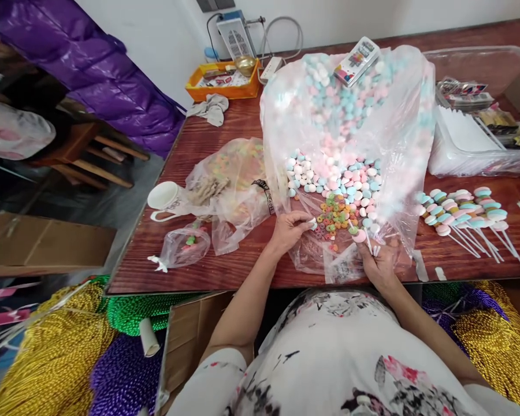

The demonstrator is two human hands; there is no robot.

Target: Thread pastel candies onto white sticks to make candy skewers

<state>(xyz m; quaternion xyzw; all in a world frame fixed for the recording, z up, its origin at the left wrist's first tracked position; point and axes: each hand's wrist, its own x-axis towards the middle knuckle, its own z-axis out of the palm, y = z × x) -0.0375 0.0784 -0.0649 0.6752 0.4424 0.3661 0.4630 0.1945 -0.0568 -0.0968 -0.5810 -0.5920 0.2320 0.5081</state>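
Note:
My left hand (291,230) pinches a small pale candy (313,223) between thumb and fingertips, left of a pile of colourful ring-shaped pieces (334,215). My right hand (379,263) is closed around several white lollipop sticks. One of these carries a pink candy (359,236) with a green ring piece above it. Behind both hands, loose pink, blue and white candies (351,176) spill from a large clear plastic bag (398,138). To the right lie finished-looking candy skewers (463,211), stacked in pastel layers on white sticks.
A white mug (163,196), a bag of ring pieces (242,167) and a small tied bag (185,247) lie left. A clear plastic bin (472,159) stands right; an orange tray (223,91) is at the back. Bead strands (52,346) lie below the table edge.

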